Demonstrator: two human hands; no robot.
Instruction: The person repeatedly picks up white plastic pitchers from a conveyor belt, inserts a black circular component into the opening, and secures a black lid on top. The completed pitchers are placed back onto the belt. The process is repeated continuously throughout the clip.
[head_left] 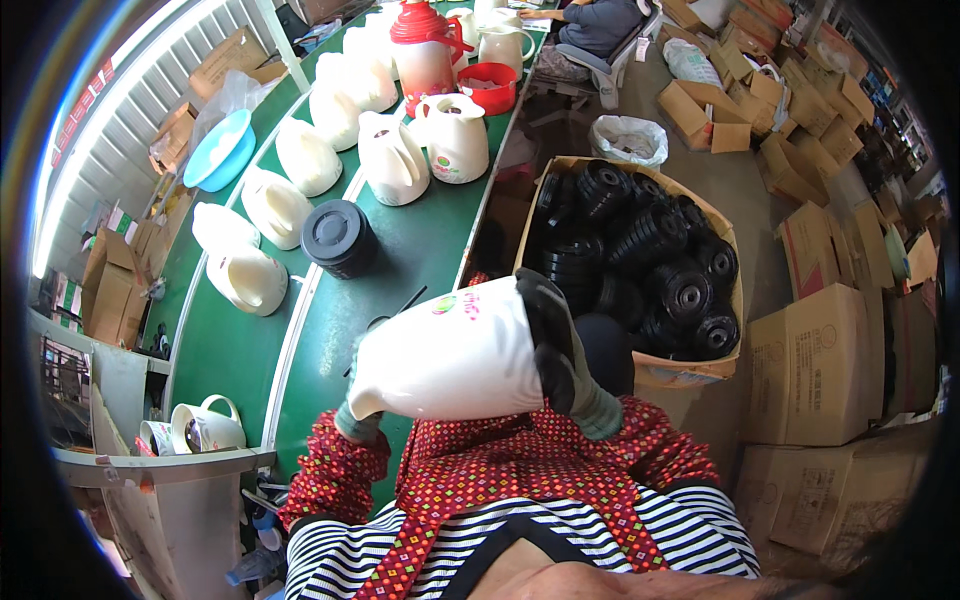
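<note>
A white jug (450,350) lies on its side in the air in front of the person's body, its spout to the left and low, its flat base to the right, with a small pink and green print near its upper side. The right hand (553,345), in a dark-faced glove with a grey-green cuff, has its grip closed around the base end, the fingers pressed over the rim. The left hand (354,415) is at the spout end; most of it is hidden behind the jug (only some glove and cuff show), so I cannot tell how its grip stands.

Beyond the jug runs a green counter (430,235). On it a black round part (340,238) sits near the held jug, and a thin dark rod (411,300) shows just past the jug's upper side. Further off stand rows of white jugs (308,157), most turned with their handles toward the person, along with a taller red jug (422,60) and a red bowl (492,103) just beside it. A light blue basin (222,155) is at the counter's left edge.

To the right, a carton (690,374) is heaped with black ringed parts (640,250). Past it are a bin with a white liner (628,140), a co-worker (602,28) seated at the far end, and many cardboard boxes (808,365).
</note>
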